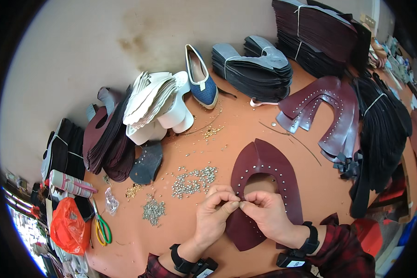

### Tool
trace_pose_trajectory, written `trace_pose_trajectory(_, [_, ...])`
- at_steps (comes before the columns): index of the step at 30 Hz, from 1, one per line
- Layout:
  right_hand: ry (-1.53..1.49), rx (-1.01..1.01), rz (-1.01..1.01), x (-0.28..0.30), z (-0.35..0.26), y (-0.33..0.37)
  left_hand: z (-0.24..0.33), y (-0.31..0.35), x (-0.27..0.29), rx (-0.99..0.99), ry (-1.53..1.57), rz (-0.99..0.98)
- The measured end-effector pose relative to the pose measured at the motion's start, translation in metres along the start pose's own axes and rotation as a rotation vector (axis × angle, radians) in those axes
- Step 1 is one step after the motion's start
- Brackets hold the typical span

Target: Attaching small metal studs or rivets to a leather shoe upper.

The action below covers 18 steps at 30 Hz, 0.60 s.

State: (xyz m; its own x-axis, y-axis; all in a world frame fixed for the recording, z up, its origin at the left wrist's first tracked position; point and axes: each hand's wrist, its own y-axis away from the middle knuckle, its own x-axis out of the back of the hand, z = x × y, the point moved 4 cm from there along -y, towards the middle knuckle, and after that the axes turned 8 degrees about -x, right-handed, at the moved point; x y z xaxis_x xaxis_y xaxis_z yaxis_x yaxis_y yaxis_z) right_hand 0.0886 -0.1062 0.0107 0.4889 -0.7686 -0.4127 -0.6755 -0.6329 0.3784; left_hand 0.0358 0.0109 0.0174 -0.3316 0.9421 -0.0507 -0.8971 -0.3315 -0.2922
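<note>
A burgundy leather shoe-upper piece (289, 204), shaped like a horseshoe, lies on the table in front of me. Silver studs run around its inner opening. Over the left arm of that piece, my left hand (214, 215) and my right hand (269, 214) meet with thumbs and fingertips pinched together. Whatever is between the fingertips is too small or hidden to make out. Just beyond my left hand, many loose silver studs (194, 180) are scattered, with a denser heap of small silver pieces (153, 210) to their left.
Scissors (102, 227) and a red plastic bag (69, 227) lie at left. Finished-looking studded burgundy pieces (331, 109) are stacked at far right. Bundled dark leather (252, 69), a white holder (178, 118) and a blue shoe (202, 85) stand along the back.
</note>
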Motion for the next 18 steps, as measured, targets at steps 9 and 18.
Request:
trace_pose_trajectory(9, [-0.061, -0.029, 0.040, 0.001, -0.001, 0.004, -0.009, 0.002, -0.002, 0.067, 0.171, 0.034])
trace_pose_trajectory(18, [0.110, 0.084, 0.102, 0.001, 0.002, 0.004, -0.012, 0.005, -0.004, 0.199, 0.391, 0.108])
